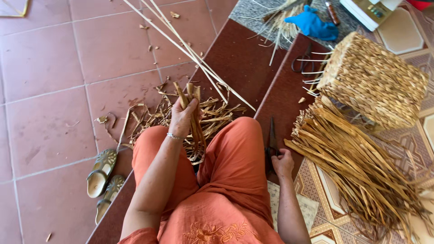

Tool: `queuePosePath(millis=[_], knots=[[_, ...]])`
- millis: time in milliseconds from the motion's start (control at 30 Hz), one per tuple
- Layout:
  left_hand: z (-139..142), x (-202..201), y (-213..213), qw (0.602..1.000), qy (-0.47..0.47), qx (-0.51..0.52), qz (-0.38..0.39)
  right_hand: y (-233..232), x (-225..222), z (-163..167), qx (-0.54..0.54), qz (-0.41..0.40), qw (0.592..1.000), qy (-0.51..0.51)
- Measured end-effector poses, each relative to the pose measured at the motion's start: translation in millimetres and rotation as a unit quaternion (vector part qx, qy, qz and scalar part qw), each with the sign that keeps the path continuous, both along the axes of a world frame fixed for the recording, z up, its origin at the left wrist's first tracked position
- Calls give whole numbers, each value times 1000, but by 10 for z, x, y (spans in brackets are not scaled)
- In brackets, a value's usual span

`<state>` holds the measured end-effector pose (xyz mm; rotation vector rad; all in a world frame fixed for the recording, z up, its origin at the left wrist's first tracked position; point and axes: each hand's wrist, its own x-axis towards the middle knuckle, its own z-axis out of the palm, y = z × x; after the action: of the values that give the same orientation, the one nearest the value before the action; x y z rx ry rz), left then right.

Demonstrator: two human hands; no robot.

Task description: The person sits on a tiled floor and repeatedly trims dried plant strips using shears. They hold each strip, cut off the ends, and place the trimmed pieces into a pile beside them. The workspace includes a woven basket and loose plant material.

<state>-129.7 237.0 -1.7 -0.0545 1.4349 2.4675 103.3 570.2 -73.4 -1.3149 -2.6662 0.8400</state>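
The left hand [182,118] was raised between the knees, fingers wrapped tight round a bundle of dried reed strips [193,115] held upright above the scraps on the step. The right hand [283,163] reached down beside the thigh, closed on the black scissors [271,143]. A half-woven basket [373,79] lay to the right, its loose strands trailing across the patterned floor [400,34].

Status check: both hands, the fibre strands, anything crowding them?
Left hand gripping bundle of tan dried fibre strands upright. Right hand on dark metal scissors beside the knee. Long pale reeds slant just past the bundle.
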Motion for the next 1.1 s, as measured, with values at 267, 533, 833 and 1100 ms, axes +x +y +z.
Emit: queuePosePath(millis=[267, 533, 833, 1100], knots=[[129, -29, -60, 999, -4, 6, 44, 121, 193, 101, -337, -26, 925, 176], [19, 100, -132, 999, 13, 6, 42, -504, -128, 725, -363, 93, 867, 329], [251, 289, -292, 999, 0, -24, 39, -1684, -802, 900, -364, 411, 799, 247], [234, 245, -406, 999, 24, -14, 29, -1808, -908, 738, -382, 416, 786, 251]])
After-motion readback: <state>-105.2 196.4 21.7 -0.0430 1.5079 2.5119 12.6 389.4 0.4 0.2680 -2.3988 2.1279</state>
